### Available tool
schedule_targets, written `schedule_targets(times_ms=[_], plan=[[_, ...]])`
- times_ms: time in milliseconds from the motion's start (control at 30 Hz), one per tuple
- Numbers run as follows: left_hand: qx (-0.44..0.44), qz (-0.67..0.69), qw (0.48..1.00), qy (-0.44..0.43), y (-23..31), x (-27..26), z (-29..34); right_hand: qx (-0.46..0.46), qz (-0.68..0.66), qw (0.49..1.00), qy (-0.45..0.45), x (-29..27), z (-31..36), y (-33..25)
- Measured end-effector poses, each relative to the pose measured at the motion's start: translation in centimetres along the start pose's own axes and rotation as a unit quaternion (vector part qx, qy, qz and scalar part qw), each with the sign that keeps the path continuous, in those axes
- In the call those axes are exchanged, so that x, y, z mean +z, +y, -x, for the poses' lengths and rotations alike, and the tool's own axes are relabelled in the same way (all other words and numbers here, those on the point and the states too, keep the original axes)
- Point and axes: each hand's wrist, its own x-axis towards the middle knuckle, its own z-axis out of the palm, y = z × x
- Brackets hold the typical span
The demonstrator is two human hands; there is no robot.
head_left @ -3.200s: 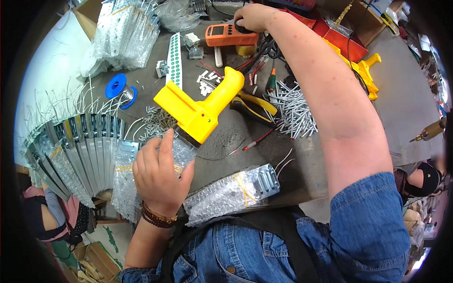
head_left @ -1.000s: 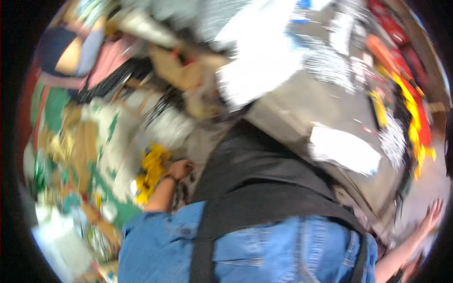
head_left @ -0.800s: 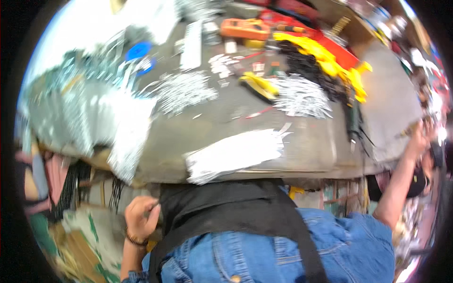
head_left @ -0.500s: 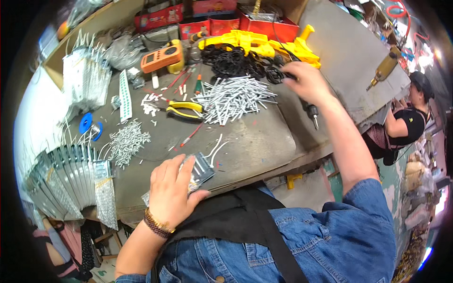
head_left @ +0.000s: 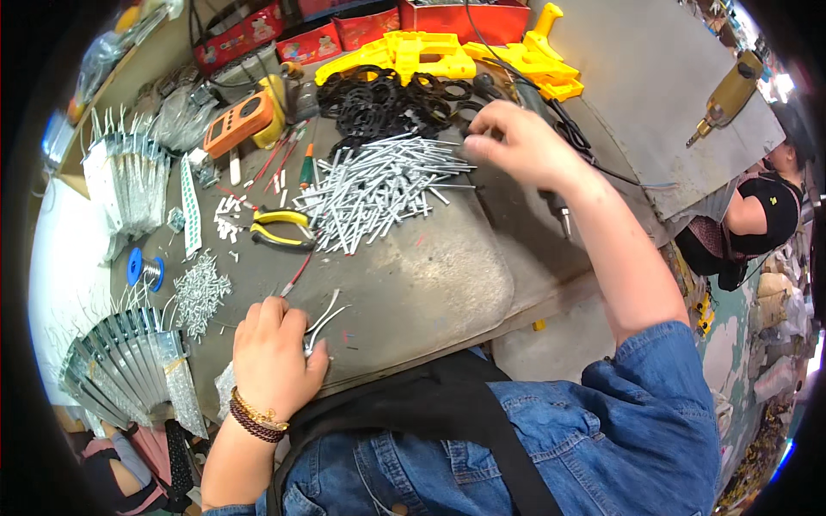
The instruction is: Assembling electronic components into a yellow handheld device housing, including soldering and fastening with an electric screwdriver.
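My left hand [head_left: 274,357] lies at the table's front edge, fingers curled over a flat wired part that it mostly hides. Two white wires [head_left: 325,320] stick out past the fingers, and bubble wrap [head_left: 225,387] shows beside the wrist. My right hand [head_left: 520,142] hovers at the right end of a heap of long silver rods [head_left: 379,189], close to tangled black rings [head_left: 370,107]. Its thumb and fingers are drawn together; what they hold, if anything, is hidden. Under the right forearm lies a dark power screwdriver [head_left: 564,215], partly covered.
Yellow-handled pliers [head_left: 284,228], small screws [head_left: 202,292] and a solder spool [head_left: 146,268] lie left. Bundled wired strips [head_left: 120,361] fan out there. Behind are an orange meter [head_left: 237,125], yellow plastic housings [head_left: 413,56] and red boxes [head_left: 310,43]. A co-worker [head_left: 761,215] sits right.
My right hand has drawn back from the black rings toward the rods, its fingers curling in. My left hand has closed further over the wired part, now mostly hidden. The view has shifted.
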Motion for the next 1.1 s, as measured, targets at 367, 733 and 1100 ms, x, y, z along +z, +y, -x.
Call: schedule_targets(times_ms=[367, 733, 1100], plan=[[0.039, 0.237, 0.967, 0.089, -1.1, 2.3, 0.1, -0.011, -0.487, 0.868, -0.097, 7.6, 12.3, -6.2], [0.066, 0.19, 0.972, 0.12, -1.6, 3.6, 0.9, -0.198, -0.302, 0.931, -0.05, 13.3, 9.8, -10.8], [0.125, 0.182, 0.973, 0.065, -2.1, 2.1, 1.4, -0.328, -0.039, 0.943, 0.044, 14.0, 9.6, -12.5]])
